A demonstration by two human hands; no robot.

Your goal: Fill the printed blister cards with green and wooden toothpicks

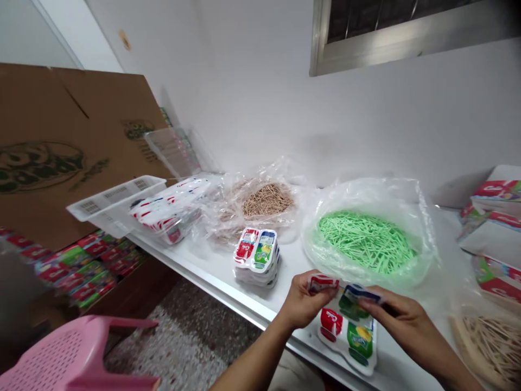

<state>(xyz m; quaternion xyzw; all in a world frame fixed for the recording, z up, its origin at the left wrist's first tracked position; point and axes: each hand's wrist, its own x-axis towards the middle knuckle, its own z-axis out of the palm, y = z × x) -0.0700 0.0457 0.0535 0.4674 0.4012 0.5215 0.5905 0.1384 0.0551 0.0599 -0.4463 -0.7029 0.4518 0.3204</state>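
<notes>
Flat red-blue-green plastic packet [353,305]: left hand [306,302], right hand [398,314] each pinch one side, likely to steady it.

A pink stool [52,353] stands left, a metal-framed window [407,35] upper right.

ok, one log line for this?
left hand: pinching printed packaging at red section | right hand: pinching same, blue section | printed stack: on table, left of hands | green sticks: in clear bag
</notes>
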